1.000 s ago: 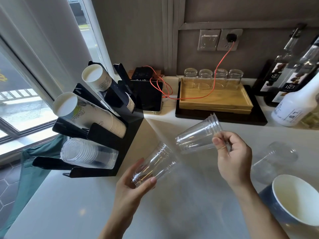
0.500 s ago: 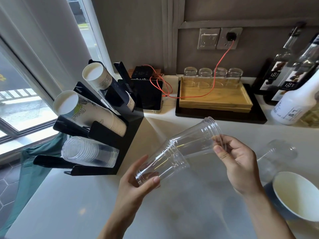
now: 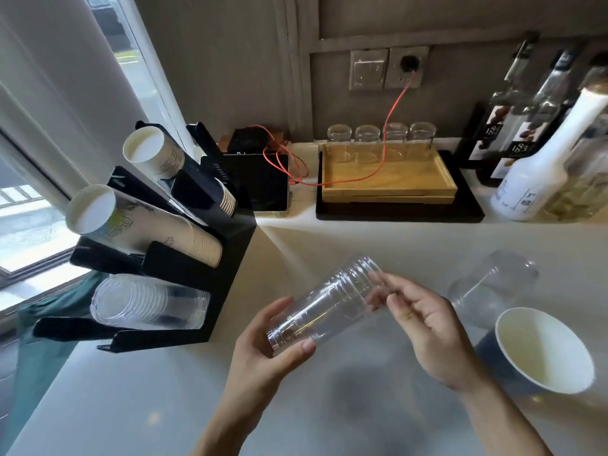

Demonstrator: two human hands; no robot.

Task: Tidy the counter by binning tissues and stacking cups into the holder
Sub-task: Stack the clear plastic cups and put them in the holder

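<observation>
Left hand (image 3: 263,353) grips nested clear cups (image 3: 324,307) mid-frame; right hand (image 3: 427,327), fingers loosely spread, touches their rim. Upper-right bottles (image 3: 493,126) read "1883".

Cup holder (image 3: 227,258) left of nested cups (image 3: 324,307); tray (image 3: 388,182) behind.

The left hand (image 3: 263,350) curls its fingers and thumb around something clear. The right hand (image 3: 427,327) is near it, with its fingers loosely bent.
</observation>
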